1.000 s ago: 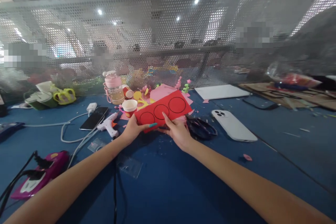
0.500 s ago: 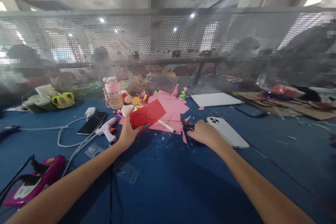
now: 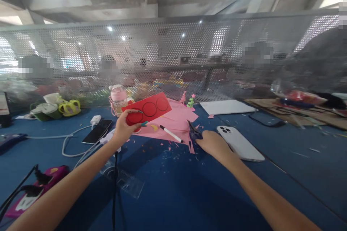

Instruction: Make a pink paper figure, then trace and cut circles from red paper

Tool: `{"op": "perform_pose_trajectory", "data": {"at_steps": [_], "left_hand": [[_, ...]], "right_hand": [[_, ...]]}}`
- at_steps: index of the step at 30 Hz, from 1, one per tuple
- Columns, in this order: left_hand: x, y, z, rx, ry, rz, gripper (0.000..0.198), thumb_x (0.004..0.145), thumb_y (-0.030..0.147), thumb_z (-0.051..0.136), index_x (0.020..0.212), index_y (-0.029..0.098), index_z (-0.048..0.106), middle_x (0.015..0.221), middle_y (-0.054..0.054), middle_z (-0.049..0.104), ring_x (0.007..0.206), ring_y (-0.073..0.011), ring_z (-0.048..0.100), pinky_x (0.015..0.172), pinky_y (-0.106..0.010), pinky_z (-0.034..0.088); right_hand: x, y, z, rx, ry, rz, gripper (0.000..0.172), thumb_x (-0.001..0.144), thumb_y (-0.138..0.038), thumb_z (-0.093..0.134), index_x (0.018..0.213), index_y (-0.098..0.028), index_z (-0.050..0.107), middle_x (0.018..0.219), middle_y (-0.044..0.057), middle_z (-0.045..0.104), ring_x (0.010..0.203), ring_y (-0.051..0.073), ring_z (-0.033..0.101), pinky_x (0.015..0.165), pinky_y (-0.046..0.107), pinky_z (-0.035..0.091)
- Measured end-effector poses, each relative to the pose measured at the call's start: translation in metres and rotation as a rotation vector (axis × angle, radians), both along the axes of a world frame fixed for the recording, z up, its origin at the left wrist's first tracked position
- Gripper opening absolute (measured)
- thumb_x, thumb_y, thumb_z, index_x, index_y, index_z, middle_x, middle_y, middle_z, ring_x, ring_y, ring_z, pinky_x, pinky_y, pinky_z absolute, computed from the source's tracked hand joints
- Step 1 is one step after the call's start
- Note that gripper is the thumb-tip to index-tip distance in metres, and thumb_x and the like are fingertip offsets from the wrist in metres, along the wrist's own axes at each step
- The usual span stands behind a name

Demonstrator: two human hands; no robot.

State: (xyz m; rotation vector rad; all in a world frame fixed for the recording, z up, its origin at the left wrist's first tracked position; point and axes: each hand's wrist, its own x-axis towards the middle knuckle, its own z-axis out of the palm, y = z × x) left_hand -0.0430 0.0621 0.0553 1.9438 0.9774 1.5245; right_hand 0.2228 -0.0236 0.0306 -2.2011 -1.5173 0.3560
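Note:
My left hand (image 3: 125,127) pinches the left end of a red paper strip (image 3: 149,109), which carries three drawn circles and is held up over the pink paper (image 3: 176,119). Closed round the handles of dark scissors (image 3: 194,133), my right hand (image 3: 213,142) rests low by the right edge of the pink paper. The blades point away, towards the back of the table. Between the two hands a white marker (image 3: 171,134) with black ends lies partly on the pink paper. A yellow crescent-shaped scrap (image 3: 154,127) lies under the strip.
A white phone (image 3: 241,143) lies beside my right hand. To the left are a pink-lidded bottle (image 3: 118,97), a black phone (image 3: 97,131), a partly hidden glue gun (image 3: 107,137) and a purple power strip (image 3: 40,191). A perforated metal screen (image 3: 168,50) stands behind.
My left hand has lifted the red strip and turned its face more towards me. The scissors have come into clearer view in my right hand. The camera view has tilted slightly upward.

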Motion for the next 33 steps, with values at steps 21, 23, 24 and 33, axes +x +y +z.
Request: {"op": "perform_pose_trajectory", "data": {"at_steps": [21, 23, 24, 33], "left_hand": [[-0.001, -0.005, 0.027, -0.139, -0.429, -0.247, 0.055, 0.052, 0.006, 0.071, 0.102, 0.02, 0.055, 0.107, -0.006, 0.061, 0.101, -0.0227, 0.057, 0.082, -0.036, 0.052], [0.001, -0.008, 0.028, -0.144, -0.422, -0.249, 0.055, 0.052, 0.006, 0.07, 0.102, 0.019, 0.055, 0.109, -0.007, 0.06, 0.101, -0.0229, 0.057, 0.079, -0.035, 0.054], [0.003, -0.01, 0.029, -0.145, -0.42, -0.248, 0.055, 0.051, 0.006, 0.071, 0.102, 0.019, 0.055, 0.11, -0.007, 0.059, 0.1, -0.0229, 0.058, 0.078, -0.034, 0.054], [0.011, -0.027, 0.032, -0.144, -0.362, -0.262, 0.054, 0.05, 0.01, 0.074, 0.1, 0.02, 0.054, 0.112, -0.007, 0.056, 0.094, -0.0234, 0.059, 0.069, -0.033, 0.058]], "right_hand": [[-0.055, -0.01, -0.029, 0.087, 1.545, 0.742, 0.069, 0.049, -0.072, 0.06, 0.091, -0.018, 0.058, 0.106, 0.013, 0.06, 0.093, 0.025, 0.059, 0.076, 0.039, 0.048], [-0.055, -0.01, -0.031, 0.166, 1.496, 0.756, 0.064, 0.057, -0.073, 0.053, 0.09, -0.018, 0.057, 0.107, 0.013, 0.06, 0.095, 0.024, 0.058, 0.075, 0.037, 0.048], [-0.055, -0.011, -0.032, 0.213, 1.444, 0.748, 0.058, 0.063, -0.07, 0.051, 0.088, -0.019, 0.056, 0.101, 0.012, 0.062, 0.086, 0.021, 0.061, 0.069, 0.033, 0.049], [-0.061, -0.025, -0.006, 0.35, 0.932, 0.522, 0.049, 0.067, -0.066, 0.048, 0.065, -0.017, 0.047, 0.049, -0.005, 0.043, 0.039, 0.006, 0.038, 0.037, 0.018, 0.031]]}}
